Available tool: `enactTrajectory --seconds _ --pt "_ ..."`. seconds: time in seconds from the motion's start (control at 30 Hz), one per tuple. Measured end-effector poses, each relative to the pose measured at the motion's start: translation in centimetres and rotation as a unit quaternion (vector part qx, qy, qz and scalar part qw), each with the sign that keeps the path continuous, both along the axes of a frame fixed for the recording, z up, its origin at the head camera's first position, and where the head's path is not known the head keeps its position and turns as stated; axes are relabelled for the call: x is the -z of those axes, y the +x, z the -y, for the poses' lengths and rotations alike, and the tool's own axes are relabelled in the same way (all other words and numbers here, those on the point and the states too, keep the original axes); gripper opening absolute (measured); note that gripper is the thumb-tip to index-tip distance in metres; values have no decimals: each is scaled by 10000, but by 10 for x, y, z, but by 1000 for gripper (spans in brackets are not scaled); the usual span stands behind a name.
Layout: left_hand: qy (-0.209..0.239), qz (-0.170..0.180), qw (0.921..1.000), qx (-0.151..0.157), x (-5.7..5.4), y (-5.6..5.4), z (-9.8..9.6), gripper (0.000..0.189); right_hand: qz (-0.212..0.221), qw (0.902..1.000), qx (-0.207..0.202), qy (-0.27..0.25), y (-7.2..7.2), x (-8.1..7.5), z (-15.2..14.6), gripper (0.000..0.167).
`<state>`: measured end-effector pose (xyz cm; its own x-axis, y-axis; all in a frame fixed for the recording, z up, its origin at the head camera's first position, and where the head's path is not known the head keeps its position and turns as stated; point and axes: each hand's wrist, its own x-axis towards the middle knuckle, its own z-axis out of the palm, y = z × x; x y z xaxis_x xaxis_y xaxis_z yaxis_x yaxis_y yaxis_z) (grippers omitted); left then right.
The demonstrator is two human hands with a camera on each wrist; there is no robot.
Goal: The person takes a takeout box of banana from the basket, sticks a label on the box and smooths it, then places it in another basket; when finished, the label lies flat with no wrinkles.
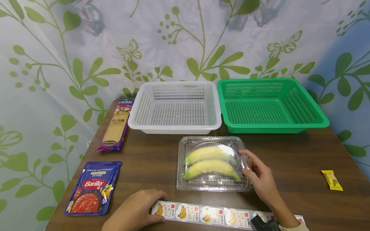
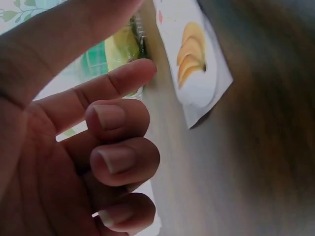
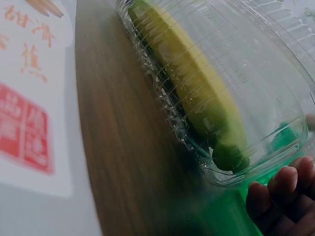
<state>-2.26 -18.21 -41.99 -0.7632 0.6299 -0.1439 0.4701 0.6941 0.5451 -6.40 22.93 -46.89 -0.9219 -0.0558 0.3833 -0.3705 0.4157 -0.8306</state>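
A clear plastic clamshell box [image 1: 182,179] with two bananas [image 1: 209,167] inside sits mid-table. My right hand [image 1: 261,176] holds its right end, thumb and index finger on the edge; in the right wrist view curled fingertips [image 3: 273,191] show beside the box's corner. A strip of banana stickers [image 1: 212,215] lies along the near side of the table. By the strip's left end is my left hand [image 1: 137,208], its thumb and index finger apart. The left wrist view shows its other fingers [image 2: 118,157] loosely bent, holding nothing, with the strip's end [image 2: 197,64] beyond them.
Behind the box stand a white basket [image 1: 174,130] and a green basket [image 1: 264,130], side by side. At left lie a pasta packet [image 1: 118,126] and a blue Barilla sauce pouch [image 1: 93,189]. A small yellow packet [image 1: 331,180] lies at far right. Patterned fabric [image 1: 179,48] hangs behind.
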Motion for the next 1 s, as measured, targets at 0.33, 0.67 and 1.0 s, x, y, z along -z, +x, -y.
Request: enactTrajectory --seconds 0.33,0.67,1.0 --pt "-29 -163 9998 79 7 1 -1 41 -10 9999 -46 -121 2 -1 2 58" --pt "-194 -349 9991 102 10 2 -5 40 22 10000 29 -83 3 0 2 58" --pt "-71 -425 9990 118 14 1 -8 39 30 9999 -14 -127 2 0 1 58"
